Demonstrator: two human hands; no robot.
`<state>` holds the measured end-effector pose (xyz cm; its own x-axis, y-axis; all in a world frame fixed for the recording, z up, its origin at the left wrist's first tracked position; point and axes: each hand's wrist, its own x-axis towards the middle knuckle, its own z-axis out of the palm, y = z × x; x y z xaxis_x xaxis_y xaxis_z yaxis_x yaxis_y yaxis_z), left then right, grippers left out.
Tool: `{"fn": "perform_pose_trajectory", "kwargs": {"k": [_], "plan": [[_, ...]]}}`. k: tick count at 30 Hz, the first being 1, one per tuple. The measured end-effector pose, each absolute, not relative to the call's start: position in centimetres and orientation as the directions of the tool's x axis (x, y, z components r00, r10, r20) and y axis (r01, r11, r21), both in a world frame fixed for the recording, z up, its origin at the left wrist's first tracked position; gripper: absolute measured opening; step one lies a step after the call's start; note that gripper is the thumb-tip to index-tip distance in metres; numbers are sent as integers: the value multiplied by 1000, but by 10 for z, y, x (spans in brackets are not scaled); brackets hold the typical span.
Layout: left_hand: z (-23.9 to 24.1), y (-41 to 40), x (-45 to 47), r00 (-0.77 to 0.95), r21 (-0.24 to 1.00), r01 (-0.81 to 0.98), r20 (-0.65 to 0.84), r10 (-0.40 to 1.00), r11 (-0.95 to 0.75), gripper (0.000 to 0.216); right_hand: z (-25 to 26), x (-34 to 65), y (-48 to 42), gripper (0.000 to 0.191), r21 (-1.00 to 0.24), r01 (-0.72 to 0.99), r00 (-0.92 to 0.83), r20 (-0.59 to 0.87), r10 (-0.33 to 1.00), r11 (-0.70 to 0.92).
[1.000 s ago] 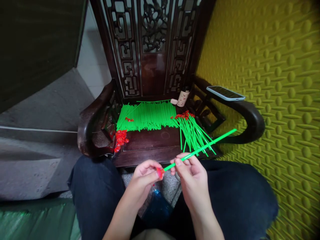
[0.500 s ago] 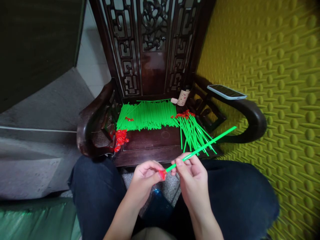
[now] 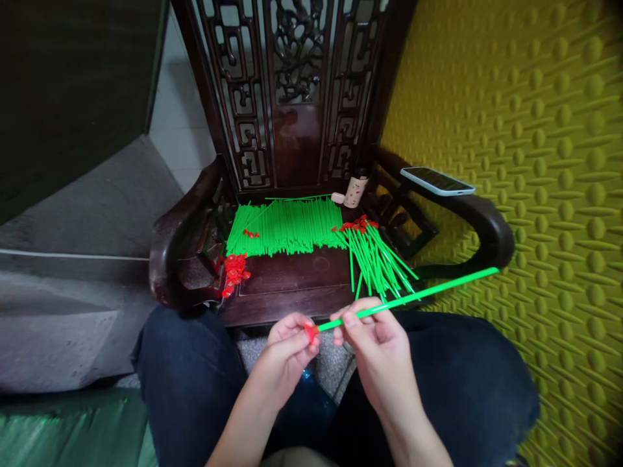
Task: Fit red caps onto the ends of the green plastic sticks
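Observation:
My left hand (image 3: pixel 291 344) pinches a small red flared cap (image 3: pixel 311 333) between thumb and fingers. The cap sits at the near end of a green plastic stick (image 3: pixel 428 293). Closed around that stick, close to the cap, is my right hand (image 3: pixel 372 331); the long end slants up to the right past it. Beyond my hands, many green sticks (image 3: pixel 292 227) lie side by side on the chair seat. A pile of red caps (image 3: pixel 235 272) is at the seat's left. To the right, a fanned bunch of capped sticks (image 3: pixel 377 259) has its red ends pointing back.
The dark wooden chair (image 3: pixel 292 311) has a carved back and curved arms. A phone (image 3: pixel 438 180) rests on its right arm. A patterned bottle (image 3: pixel 355 189) and a small pink item (image 3: pixel 337 198) stand at the back right. A yellow textured surface (image 3: pixel 545 194) borders the right.
The held stick has swung flatter, its far end moving right and down. My left hand with the cap has shifted slightly left and up.

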<state>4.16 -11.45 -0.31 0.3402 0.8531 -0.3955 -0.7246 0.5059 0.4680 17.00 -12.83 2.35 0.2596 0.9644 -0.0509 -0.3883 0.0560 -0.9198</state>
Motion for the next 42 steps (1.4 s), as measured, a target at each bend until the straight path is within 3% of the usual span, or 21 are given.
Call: {"fn": "perform_pose_trajectory", "kwargs": {"k": [2,5,8,11,16,20,26,30,32,35,42], "plan": [[-3,-110,40,410,312,-762,-447,795,568,9,31,188,-126,22,-910,-404,309,-38,950,95],[-3,-106,37,461,135,-793,-504,731,594,13,41,218,-125,22,-898,-377,514,0,858,226],[-3,-104,34,445,116,-801,-540,714,587,26,44,240,-129,24,-916,-301,626,19,780,264],[-2,-103,33,431,127,-799,-561,707,588,32,39,254,-136,38,-942,-234,666,25,746,241],[-1,-98,26,414,71,-836,-571,709,544,31,28,270,-154,29,-999,12,602,47,797,50],[-2,-90,10,377,-9,-894,-557,740,448,32,18,275,-159,26,-955,262,324,-47,945,-138],[-2,-86,-10,283,38,-936,-509,813,350,32,-4,257,-151,17,-868,496,24,48,999,30],[-3,-87,-14,307,121,-915,-411,858,385,32,-6,251,-143,18,-756,654,-118,-86,989,12],[-6,-87,-15,317,181,-895,-388,866,409,38,1,259,-133,19,-680,733,-68,-121,990,-33],[-13,-85,-15,299,245,-876,-400,866,415,40,15,287,-104,19,-478,855,160,-125,979,-201],[-26,-81,-3,286,331,-817,-477,831,472,27,20,347,-16,14,-238,894,331,-221,918,-380]]}}
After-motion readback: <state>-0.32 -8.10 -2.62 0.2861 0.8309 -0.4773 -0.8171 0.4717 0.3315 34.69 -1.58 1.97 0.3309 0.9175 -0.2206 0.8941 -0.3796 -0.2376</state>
